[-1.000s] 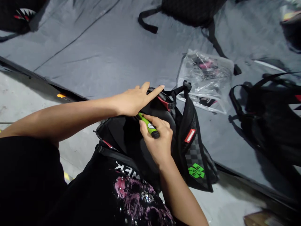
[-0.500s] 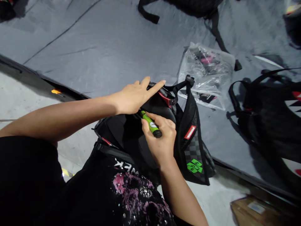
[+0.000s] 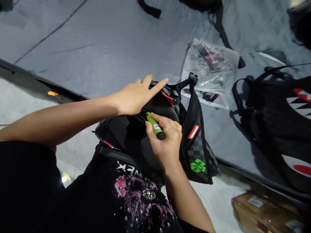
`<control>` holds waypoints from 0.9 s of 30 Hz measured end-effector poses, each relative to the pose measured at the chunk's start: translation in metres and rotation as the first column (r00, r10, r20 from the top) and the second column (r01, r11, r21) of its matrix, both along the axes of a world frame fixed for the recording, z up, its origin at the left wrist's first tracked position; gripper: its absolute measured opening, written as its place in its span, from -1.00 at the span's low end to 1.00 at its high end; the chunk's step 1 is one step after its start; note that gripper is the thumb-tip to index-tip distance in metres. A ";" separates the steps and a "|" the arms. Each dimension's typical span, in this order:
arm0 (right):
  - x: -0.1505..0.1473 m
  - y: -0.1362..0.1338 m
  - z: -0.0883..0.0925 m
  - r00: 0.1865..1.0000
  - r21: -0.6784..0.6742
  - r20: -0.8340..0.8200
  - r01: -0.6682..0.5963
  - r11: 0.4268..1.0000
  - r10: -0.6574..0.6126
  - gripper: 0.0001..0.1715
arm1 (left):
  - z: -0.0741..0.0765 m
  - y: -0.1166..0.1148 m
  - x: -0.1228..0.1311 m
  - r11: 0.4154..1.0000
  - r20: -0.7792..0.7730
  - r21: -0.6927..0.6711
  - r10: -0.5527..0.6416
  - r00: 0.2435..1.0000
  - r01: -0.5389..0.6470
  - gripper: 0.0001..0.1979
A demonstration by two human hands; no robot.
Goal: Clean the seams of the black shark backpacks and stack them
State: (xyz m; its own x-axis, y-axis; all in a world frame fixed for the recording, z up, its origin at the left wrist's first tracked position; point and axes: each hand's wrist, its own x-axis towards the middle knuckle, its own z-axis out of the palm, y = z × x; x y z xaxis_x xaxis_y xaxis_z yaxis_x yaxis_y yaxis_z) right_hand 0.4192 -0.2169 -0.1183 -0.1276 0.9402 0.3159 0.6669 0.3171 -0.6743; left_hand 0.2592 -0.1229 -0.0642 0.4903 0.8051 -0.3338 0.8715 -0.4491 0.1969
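Observation:
A black backpack [image 3: 121,131] with red trim and a checked shoulder strap lies at the table's edge against my body. My left hand [image 3: 136,95] rests on its upper part, palm down with the fingers spread. Just below it, my right hand [image 3: 167,134] is closed around a green-handled tool [image 3: 154,125] with a black butt end. The tool's far end points into the black fabric beside my left palm, and its tip is hidden. The strap carries a red label [image 3: 193,132] and a bright green patch [image 3: 198,165].
A grey cloth [image 3: 102,51] covers the table. Beyond the backpack lies a clear plastic bag [image 3: 210,69] with dark and pink items inside. On the right is another black backpack [image 3: 272,129] with shark-face markings. A cardboard box [image 3: 262,210] sits on the floor.
The whole view has shifted slightly, so the table things appear a little further left and up. Both hands keep nearly the same places on the backpack, the right still gripping the green-handled tool.

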 end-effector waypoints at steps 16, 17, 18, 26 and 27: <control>-0.007 0.000 0.000 1.000 -0.016 -0.025 0.010 1.000 -0.010 -0.76 | 0.000 0.001 0.000 1.000 -0.003 -0.018 0.000 1.000 0.000 0.04; -0.007 0.000 0.001 0.999 -0.018 -0.031 0.008 1.000 -0.009 -0.77 | 0.000 0.001 0.000 1.000 -0.002 -0.011 -0.001 1.000 0.001 0.05; -0.007 0.000 0.001 0.999 -0.013 -0.028 0.018 1.000 -0.018 -0.77 | -0.001 0.001 0.000 1.000 0.002 -0.004 -0.003 1.000 0.003 0.05; -0.005 -0.004 -0.002 0.995 0.028 -0.045 0.089 0.996 -0.088 -0.79 | -0.003 0.001 -0.001 1.000 0.034 0.008 -0.010 0.999 0.010 -0.03; -0.006 -0.004 -0.003 0.995 0.025 -0.054 0.089 0.996 -0.088 -0.79 | -0.003 0.002 -0.001 1.000 0.038 0.009 -0.013 0.999 0.013 -0.03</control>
